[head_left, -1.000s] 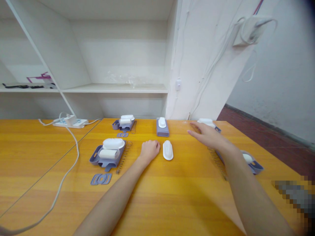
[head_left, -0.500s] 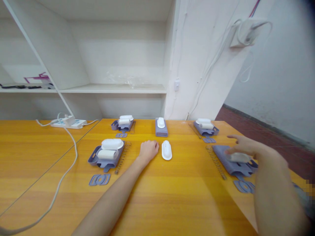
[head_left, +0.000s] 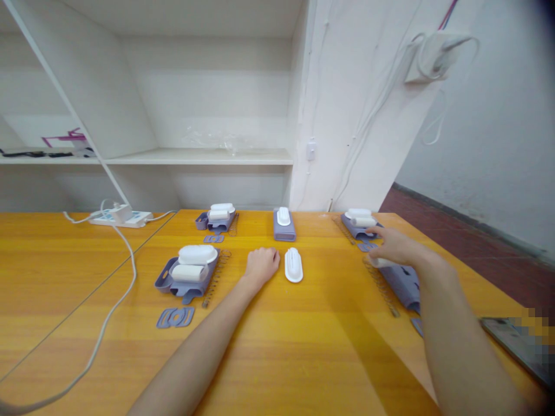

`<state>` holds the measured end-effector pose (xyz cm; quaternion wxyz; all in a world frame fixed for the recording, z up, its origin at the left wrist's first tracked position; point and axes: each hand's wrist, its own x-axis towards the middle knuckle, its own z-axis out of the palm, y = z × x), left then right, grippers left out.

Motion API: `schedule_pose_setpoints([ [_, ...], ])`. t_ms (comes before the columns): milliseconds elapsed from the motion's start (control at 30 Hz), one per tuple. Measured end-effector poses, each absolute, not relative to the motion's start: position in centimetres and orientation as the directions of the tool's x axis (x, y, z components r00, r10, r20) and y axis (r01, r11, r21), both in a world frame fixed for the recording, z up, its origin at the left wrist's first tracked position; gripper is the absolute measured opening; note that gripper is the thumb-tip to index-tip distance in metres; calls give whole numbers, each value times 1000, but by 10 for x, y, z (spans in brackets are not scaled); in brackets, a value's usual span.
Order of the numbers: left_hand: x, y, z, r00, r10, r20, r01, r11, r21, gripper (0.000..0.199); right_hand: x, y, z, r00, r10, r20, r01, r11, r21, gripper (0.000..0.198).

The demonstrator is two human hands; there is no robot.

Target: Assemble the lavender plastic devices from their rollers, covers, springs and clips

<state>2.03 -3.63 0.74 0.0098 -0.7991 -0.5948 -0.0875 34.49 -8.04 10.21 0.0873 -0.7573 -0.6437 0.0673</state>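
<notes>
My left hand [head_left: 261,264] rests on the table with its fingers curled in and nothing visible in them. Just to its right lies a white oval part [head_left: 293,266] with rounded ends. At the right, my right hand [head_left: 399,247] grips a white cylinder [head_left: 383,262], partly covered by the fingers. Below that hand is a grey-purple casing [head_left: 401,284], partly hidden by the forearm. A coil spring [head_left: 382,286] lies along the casing's left side. Behind the left hand, a grey-purple box [head_left: 284,232] carries another white oval part [head_left: 283,216].
Similar sets of parts stand at the left [head_left: 193,271], back left [head_left: 220,216] and back right [head_left: 361,222]. Flat grey-purple frames [head_left: 176,317] lie at the front left. A power strip [head_left: 121,216] with a white cable is at the far left, a phone-like dark slab [head_left: 514,344] at the right edge.
My right hand has moved left, carrying the white cylinder off the right casing toward the spring. The dark slab at the right shows more. My left hand has stayed still.
</notes>
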Motion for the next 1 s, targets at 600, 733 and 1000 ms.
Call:
schedule_pose_setpoints([
  [600,20,-35,5,284,946,158,950,-300,85,45,208,-70,56,-479,878,3,753,412,-512,72],
  [733,19,-36,5,285,946,156,950,-301,85,44,204,-69,53,-524,850,44,761,491,-424,66],
  [1000,19,-36,6,285,948,143,950,-300,92,45,221,-72,63,-215,966,-146,959,180,-218,92],
])
